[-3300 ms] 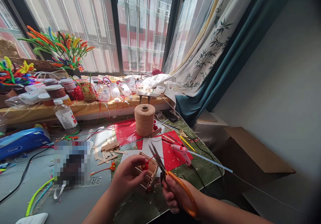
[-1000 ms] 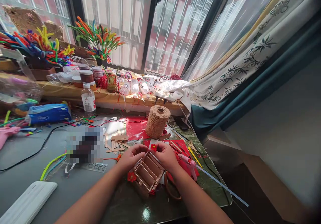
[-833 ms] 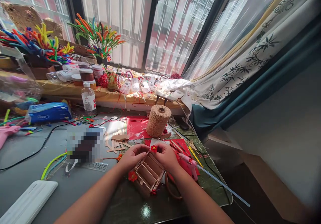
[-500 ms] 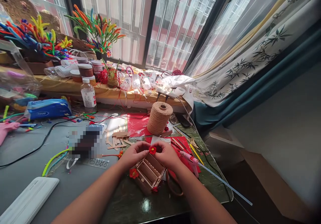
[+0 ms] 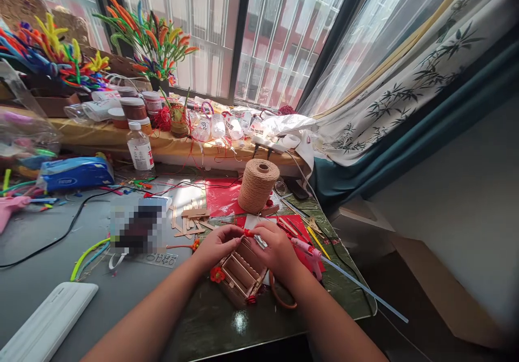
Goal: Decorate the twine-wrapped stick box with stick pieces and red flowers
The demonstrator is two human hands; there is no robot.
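Note:
A small wooden box [image 5: 239,274] made of craft sticks stands on the dark green table part, its slatted inside showing. My left hand [image 5: 217,247] is closed at its far left corner, thumb and fingers pinched. My right hand [image 5: 278,249] is closed too, its fingertips at a small red flower [image 5: 247,233] on the box's far edge. By the right fingers shows a small silvery patch that I cannot make out. Another red flower [image 5: 217,274] sits at the near left corner, and a red coil [image 5: 251,300] at the bottom corner. Scissors with an orange handle [image 5: 279,295] lie under my right forearm.
A twine spool [image 5: 258,186] stands behind my hands, craft sticks [image 5: 192,218] lie left of it. A pink glue gun [image 5: 310,251] with a long glue stick lies right. A plastic bottle [image 5: 140,150], blue tissue pack [image 5: 75,174] and white keyboard [image 5: 51,321] are at left.
The scissors went from my right hand to the table, and both hands came to the box. Just now my right fingers shifted over the red flower, which turned from face-on to mostly covered.

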